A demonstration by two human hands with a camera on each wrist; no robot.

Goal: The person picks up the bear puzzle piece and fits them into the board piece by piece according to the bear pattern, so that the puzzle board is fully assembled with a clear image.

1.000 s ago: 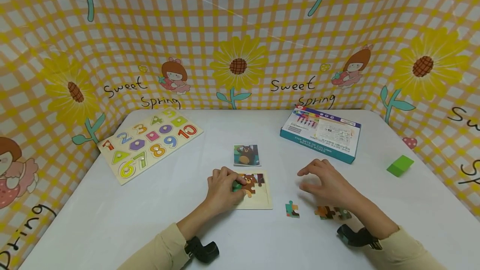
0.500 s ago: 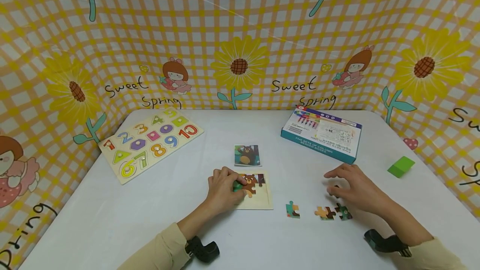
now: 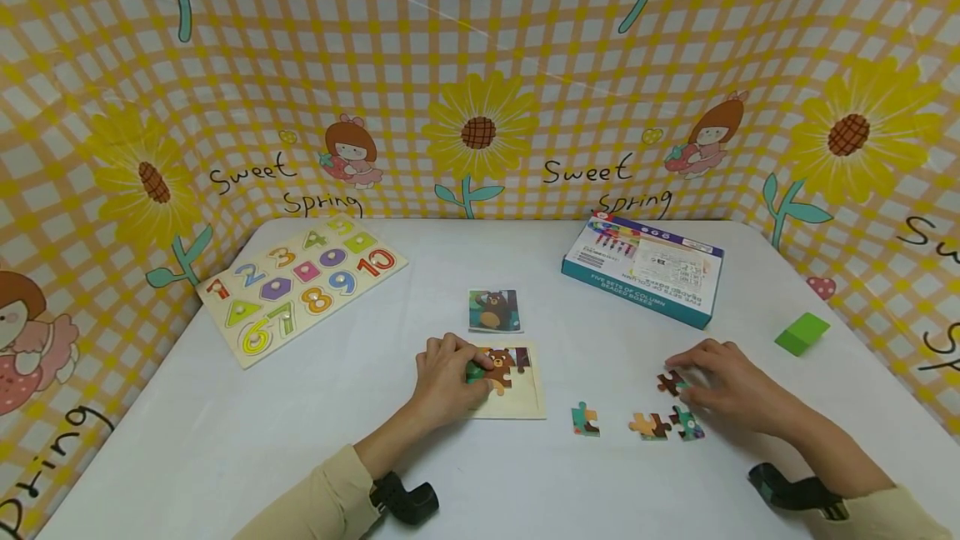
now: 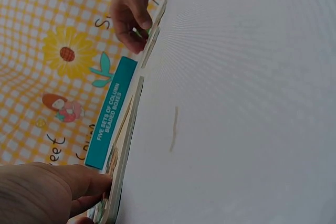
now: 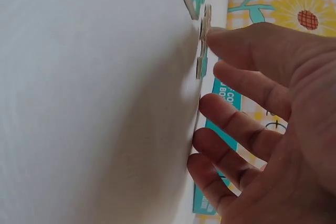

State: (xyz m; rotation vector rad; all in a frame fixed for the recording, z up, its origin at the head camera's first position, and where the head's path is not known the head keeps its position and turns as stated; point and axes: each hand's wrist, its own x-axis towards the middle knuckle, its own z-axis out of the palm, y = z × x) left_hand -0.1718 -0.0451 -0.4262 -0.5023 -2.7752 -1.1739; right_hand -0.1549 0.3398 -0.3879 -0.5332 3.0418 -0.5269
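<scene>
white table (image 3: 300, 448) walled in yellow checked cloth (image 3: 600, 65), printed sunflowers (image 3: 477, 133), lettering "sweet spring". right of frame, teal-edged box (image 3: 641, 269) reads "five sets of column beaded boxes". left of frame, number board (image 3: 302, 320), numerals up to 10. lower centre, puzzle tray (image 3: 525, 398); left hand (image 3: 445, 377) rests bent fingers on it, grip unclear. lower right, right hand (image 3: 727, 382), fingers parted, loosely curved beside brown puzzle piece (image 3: 668, 382) on table.

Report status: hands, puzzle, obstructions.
Left hand on bear puzzle, partly filled. Right hand at dark-brown piece, grip unclear. Other loose pieces nearby; no obstruction seen.
</scene>
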